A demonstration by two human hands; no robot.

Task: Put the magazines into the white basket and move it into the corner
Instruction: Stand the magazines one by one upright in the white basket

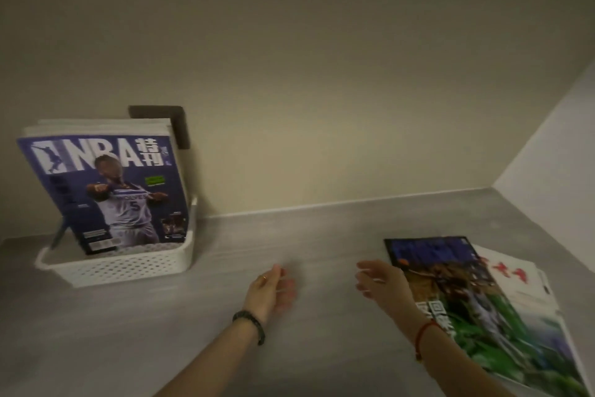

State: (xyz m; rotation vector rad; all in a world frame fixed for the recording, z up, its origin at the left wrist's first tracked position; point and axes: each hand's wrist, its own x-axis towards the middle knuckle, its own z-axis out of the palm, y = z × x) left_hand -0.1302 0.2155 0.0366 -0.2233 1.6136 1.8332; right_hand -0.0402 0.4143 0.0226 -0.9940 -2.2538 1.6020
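Well to the left of the left hand (272, 292), beyond it toward the wall, stands the white perforated plastic basket (128, 264). It already holds several magazines standing on edge and leaning back against the wall, a purple basketball magazine with a player on its cover (106, 190) at the front.

The left hand hovers over the bare grey wood-grain tabletop (161, 348), fingers loosely spread, holding nothing; a dark beaded bracelet (252, 325) circles its wrist. Just to its right the right hand (381, 282) is likewise spread and empty, its far edge at, perhaps touching, the left edge of a glossy magazine with a dark and green cover (483, 316). Motion blur hides any contact. A red string bracelet (423, 330) sits on that wrist.

That magazine lies flat on a white magazine with red characters (512, 277), which peeks out further right.

The loading step seems partly done, with these two magazines remaining. The next move calls for gripping the flat pile, probably with both hands, and carrying it left to the basket; the room's corner lies beyond the right hand.
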